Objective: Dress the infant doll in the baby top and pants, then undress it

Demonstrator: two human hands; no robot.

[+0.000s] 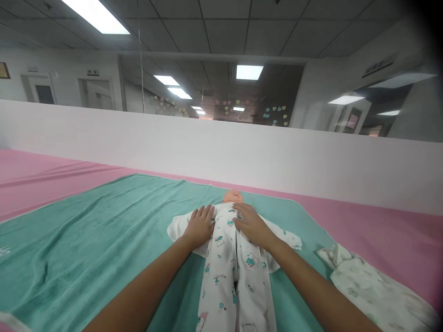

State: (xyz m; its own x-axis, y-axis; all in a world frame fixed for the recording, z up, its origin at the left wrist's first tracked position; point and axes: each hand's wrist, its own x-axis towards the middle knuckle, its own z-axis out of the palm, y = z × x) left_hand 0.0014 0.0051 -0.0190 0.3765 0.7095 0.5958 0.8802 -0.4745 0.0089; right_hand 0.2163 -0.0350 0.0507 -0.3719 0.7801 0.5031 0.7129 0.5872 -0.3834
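A baby doll (233,196) lies on its back on a green blanket (104,230), its head pointing away from me. White baby trousers (221,272) with a teal and pink cartoon print stretch from its chest toward me; whether they are worn or only laid on top I cannot tell. Under them a white baby shirt (284,235) spreads its sleeves to both sides. My left hand (200,226) rests flat on the left side of the clothes, fingers extended. On the right side, my right hand (252,226) lies with fingers spread over the trousers' upper part.
A crumpled white printed cloth (374,290) lies at the right, across the blanket's edge. Pink sheeting (380,230) shows beneath the blanket. Behind the doll runs a low white wall (207,147), with glass or a mirror above it.
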